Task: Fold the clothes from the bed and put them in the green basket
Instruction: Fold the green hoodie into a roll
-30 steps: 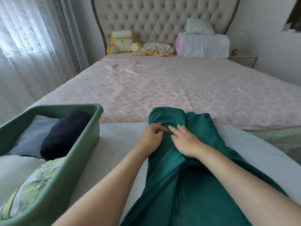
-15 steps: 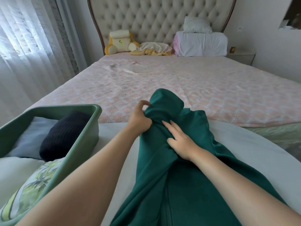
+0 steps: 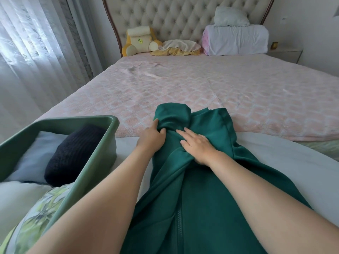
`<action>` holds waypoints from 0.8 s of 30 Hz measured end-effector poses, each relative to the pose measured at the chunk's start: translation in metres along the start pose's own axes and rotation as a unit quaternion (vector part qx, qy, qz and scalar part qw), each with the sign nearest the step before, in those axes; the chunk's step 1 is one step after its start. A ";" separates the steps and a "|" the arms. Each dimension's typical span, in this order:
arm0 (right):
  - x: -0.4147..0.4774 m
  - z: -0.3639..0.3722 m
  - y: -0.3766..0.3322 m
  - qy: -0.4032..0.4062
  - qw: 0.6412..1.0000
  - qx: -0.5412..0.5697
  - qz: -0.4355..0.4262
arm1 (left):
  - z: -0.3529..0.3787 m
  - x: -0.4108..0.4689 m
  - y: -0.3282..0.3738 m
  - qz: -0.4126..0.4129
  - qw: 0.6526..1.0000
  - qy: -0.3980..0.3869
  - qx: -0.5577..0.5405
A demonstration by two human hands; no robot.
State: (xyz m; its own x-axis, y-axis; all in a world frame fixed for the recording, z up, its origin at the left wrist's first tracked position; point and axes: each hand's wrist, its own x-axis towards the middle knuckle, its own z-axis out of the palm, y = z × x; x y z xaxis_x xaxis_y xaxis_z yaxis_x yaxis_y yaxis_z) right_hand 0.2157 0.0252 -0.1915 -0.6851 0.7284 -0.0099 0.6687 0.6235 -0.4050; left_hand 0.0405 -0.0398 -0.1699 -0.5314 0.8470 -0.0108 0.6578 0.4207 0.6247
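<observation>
Grips the bunched top end of the green garment [image 3: 192, 208] with the left hand [image 3: 152, 138], thumb and fingers curled round the cloth. Presses flat on it with the right hand [image 3: 196, 145], fingers straight, at 3 o'clock of the left. Spread over the near edge of the bed [image 3: 238, 92]; at 9 o'clock, the green basket [image 3: 99, 158], folded clothes [image 3: 73, 153] inside.

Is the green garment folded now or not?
Not folded: the garment lies long and bunched; left hand grips its top, right hand presses it.
</observation>
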 end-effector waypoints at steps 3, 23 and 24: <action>-0.004 -0.004 -0.004 -0.019 1.000 0.005 0.012 | -0.004 -0.020 0.002 0.003 0.999 -0.024 0.046; -0.230 0.020 -0.095 -0.017 0.986 -0.121 -0.114 | -0.049 -0.216 -0.043 0.011 0.981 -0.116 0.152; -0.235 0.024 -0.096 -0.045 0.985 -0.130 -0.108 | -0.052 -0.220 -0.047 -0.003 0.981 -0.115 0.157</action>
State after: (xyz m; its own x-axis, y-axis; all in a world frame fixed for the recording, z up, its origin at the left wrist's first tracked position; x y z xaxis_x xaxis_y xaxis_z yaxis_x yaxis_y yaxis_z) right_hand 0.3055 -0.2131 -0.1722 -0.8349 0.5493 -0.0356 0.5474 0.8217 -0.1589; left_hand 0.0988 -0.2631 -0.1562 -0.4240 0.8804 -0.2123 0.8068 0.4737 0.3532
